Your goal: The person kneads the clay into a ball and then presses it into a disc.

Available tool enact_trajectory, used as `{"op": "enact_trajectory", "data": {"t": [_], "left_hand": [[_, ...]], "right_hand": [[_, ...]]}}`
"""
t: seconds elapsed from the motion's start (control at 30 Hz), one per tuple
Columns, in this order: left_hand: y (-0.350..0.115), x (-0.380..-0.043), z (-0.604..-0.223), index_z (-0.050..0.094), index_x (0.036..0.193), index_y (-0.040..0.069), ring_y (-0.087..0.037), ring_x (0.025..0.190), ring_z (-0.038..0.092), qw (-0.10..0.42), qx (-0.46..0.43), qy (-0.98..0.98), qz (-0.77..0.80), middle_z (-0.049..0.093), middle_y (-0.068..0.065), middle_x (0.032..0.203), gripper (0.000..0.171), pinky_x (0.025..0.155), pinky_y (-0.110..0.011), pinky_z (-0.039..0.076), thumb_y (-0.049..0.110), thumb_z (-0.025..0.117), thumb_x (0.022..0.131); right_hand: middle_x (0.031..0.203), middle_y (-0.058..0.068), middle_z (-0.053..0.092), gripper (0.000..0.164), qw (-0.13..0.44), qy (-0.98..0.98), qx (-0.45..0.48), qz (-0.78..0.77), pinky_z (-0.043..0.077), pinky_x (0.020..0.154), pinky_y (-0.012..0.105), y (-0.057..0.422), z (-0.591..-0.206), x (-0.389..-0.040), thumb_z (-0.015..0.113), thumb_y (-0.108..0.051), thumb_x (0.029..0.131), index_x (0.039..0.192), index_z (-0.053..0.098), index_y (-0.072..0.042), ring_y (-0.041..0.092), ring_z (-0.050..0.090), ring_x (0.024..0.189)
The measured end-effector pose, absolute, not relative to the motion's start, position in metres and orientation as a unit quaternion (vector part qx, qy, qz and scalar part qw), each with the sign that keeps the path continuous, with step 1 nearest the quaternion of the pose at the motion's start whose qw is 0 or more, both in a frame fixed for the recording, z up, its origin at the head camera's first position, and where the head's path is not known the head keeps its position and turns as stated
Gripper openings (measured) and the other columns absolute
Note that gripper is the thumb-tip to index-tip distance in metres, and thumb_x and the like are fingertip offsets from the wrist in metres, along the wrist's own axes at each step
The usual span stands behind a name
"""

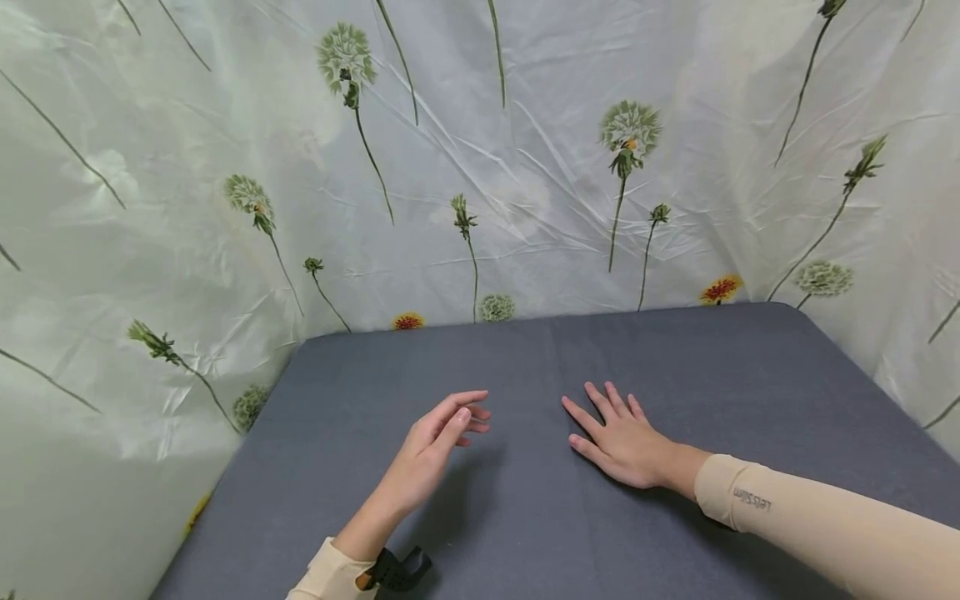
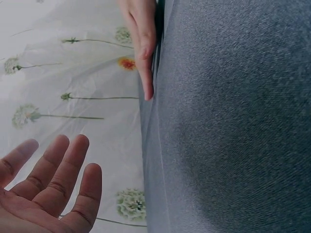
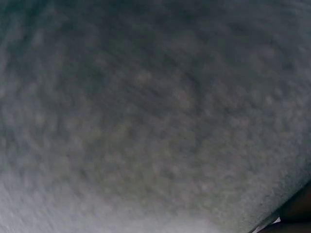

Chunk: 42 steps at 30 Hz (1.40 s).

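My left hand (image 1: 429, 454) hovers over the grey cloth-covered table (image 1: 465, 358), its fingers loosely bent and a shadow on the cloth beside it. Nothing is in its grasp; in the left wrist view the palm and fingers (image 2: 58, 182) show spread apart. To the right, my right hand (image 1: 630, 447) rests palm down on the cloth with fingers spread, holding nothing. The left wrist view catches it edge-on, low along the surface. Only blurred grey cloth (image 3: 146, 121) fills most of the right wrist view, with a dark sliver at the lower right corner.
A pale, wrinkled curtain (image 1: 525, 183) printed with dandelions and flowers hangs behind the table and along its left and right sides. A black wrist device (image 1: 402, 570) sits on my left wrist. Both arms wear cream sleeves (image 1: 840, 521).
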<state>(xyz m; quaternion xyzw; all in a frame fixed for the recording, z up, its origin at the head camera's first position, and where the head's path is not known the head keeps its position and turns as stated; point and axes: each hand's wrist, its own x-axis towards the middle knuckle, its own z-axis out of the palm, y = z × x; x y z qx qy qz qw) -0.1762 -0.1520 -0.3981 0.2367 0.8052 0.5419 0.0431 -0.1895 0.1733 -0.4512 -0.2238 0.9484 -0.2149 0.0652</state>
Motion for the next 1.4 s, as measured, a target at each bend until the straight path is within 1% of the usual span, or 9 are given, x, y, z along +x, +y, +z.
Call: {"op": "enact_trajectory", "data": {"t": [0.13,0.3,0.53,0.77,0.97,1.13,1.3,1.33,1.4], "left_hand": [[-0.151,-0.175,-0.397,0.061,0.150,0.020,-0.028,0.119,0.073,0.041,0.233,0.808,0.540,0.073,-0.009,0.129,0.038,0.098,-0.033,0.057,0.029,0.040,0.119],[-0.151,-0.173,-0.396,0.061,0.150,0.021,-0.024,0.119,0.073,0.043,0.230,0.811,0.537,0.073,-0.008,0.129,0.038,0.099,-0.033,0.057,0.029,0.042,0.119],[-0.150,-0.173,-0.396,0.061,0.150,0.019,-0.025,0.119,0.073,0.038,0.241,0.809,0.535,0.073,-0.010,0.129,0.038,0.099,-0.034,0.058,0.027,0.041,0.119],[-0.152,-0.173,-0.392,0.061,0.150,0.019,-0.025,0.119,0.073,0.031,0.242,0.809,0.535,0.073,-0.009,0.129,0.038,0.099,-0.034,0.058,0.029,0.042,0.119],[-0.153,-0.174,-0.391,0.060,0.151,0.018,-0.026,0.119,0.073,0.033,0.239,0.809,0.535,0.073,-0.008,0.129,0.038,0.100,-0.037,0.058,0.027,0.041,0.119],[-0.156,-0.173,-0.389,0.059,0.151,0.019,-0.026,0.119,0.073,0.027,0.238,0.812,0.533,0.073,-0.008,0.129,0.038,0.100,-0.035,0.057,0.028,0.041,0.119],[-0.156,-0.172,-0.390,0.058,0.152,0.019,-0.026,0.120,0.073,0.030,0.236,0.812,0.534,0.073,-0.008,0.130,0.038,0.100,-0.036,0.057,0.028,0.042,0.118],[-0.156,-0.172,-0.390,0.058,0.152,0.019,-0.026,0.120,0.073,0.031,0.235,0.812,0.534,0.073,-0.008,0.130,0.038,0.100,-0.036,0.057,0.028,0.042,0.118],[-0.157,-0.172,-0.391,0.058,0.152,0.019,-0.028,0.121,0.073,0.033,0.235,0.812,0.534,0.072,-0.008,0.131,0.038,0.101,-0.036,0.057,0.027,0.042,0.118]], "right_hand": [[0.176,0.029,0.019,0.067,0.061,0.953,-0.220,-0.199,0.010,0.120,0.084,0.171,-0.452,-0.187,0.042,-0.056,0.114,0.170,0.035,-0.021,0.061,0.009,0.161],[0.177,0.026,0.019,0.066,0.055,0.958,-0.218,-0.176,0.011,0.121,0.084,0.168,-0.453,-0.187,0.041,-0.055,0.114,0.170,0.034,-0.022,0.058,0.010,0.163],[0.178,0.024,0.018,0.066,0.055,0.962,-0.217,-0.159,0.011,0.121,0.084,0.171,-0.452,-0.189,0.039,-0.057,0.114,0.171,0.032,-0.024,0.057,0.010,0.163],[0.178,0.024,0.016,0.066,0.065,0.961,-0.216,-0.159,0.009,0.121,0.085,0.175,-0.454,-0.188,0.038,-0.057,0.114,0.172,0.030,-0.025,0.056,0.008,0.164],[0.179,0.022,0.014,0.067,0.069,0.962,-0.212,-0.158,0.007,0.122,0.083,0.172,-0.456,-0.191,0.038,-0.059,0.114,0.172,0.028,-0.028,0.054,0.006,0.165],[0.179,0.024,0.014,0.067,0.069,0.959,-0.220,-0.162,0.006,0.121,0.084,0.168,-0.459,-0.194,0.039,-0.060,0.113,0.173,0.026,-0.030,0.055,0.006,0.164],[0.179,0.025,0.014,0.071,0.074,0.957,-0.225,-0.170,0.004,0.120,0.085,0.168,-0.461,-0.196,0.040,-0.063,0.112,0.172,0.027,-0.029,0.057,0.005,0.164],[0.179,0.025,0.013,0.073,0.079,0.956,-0.224,-0.173,0.003,0.120,0.085,0.169,-0.462,-0.197,0.042,-0.064,0.111,0.172,0.028,-0.028,0.057,0.004,0.164],[0.180,0.022,0.009,0.080,0.106,0.956,-0.211,-0.176,0.000,0.123,0.082,0.170,-0.462,-0.199,0.040,-0.071,0.108,0.173,0.025,-0.027,0.053,0.000,0.166]]}}
